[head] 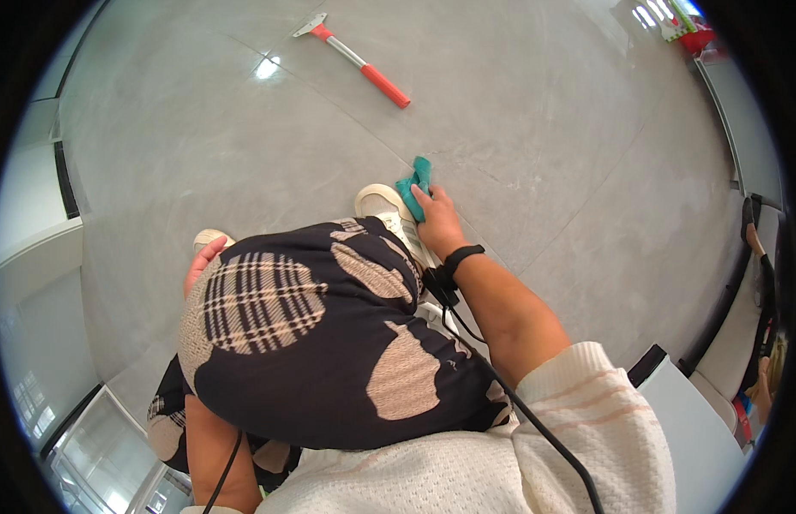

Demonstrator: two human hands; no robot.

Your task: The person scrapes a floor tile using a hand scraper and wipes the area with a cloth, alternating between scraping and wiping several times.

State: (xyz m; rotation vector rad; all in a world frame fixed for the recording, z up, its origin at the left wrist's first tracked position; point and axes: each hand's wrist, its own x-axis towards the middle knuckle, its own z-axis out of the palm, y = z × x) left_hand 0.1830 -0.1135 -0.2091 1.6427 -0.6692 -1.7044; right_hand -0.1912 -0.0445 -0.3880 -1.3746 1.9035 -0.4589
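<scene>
My right hand (440, 220) grips a crumpled teal cloth (416, 186) just above the grey tiled floor or on it, beside the toe of a cream sneaker (382, 204). A black strap with a cable circles that wrist. Most of my left hand (202, 260) is hidden behind my patterned trouser leg; some fingers show at the knee, near the other sneaker, and whether they hold anything cannot be seen. Farther ahead, a long-handled scraper (362, 63) with a red grip, silver shaft and flat metal head lies on the floor (533, 128).
White cabinets or panels (35, 270) line the left edge. A grey panel (738, 122) stands at the right, near red and green items (693, 35). Another person's arm (753, 238) shows at the far right rim, above a white box-like unit (687, 417). Black cables cross my lap.
</scene>
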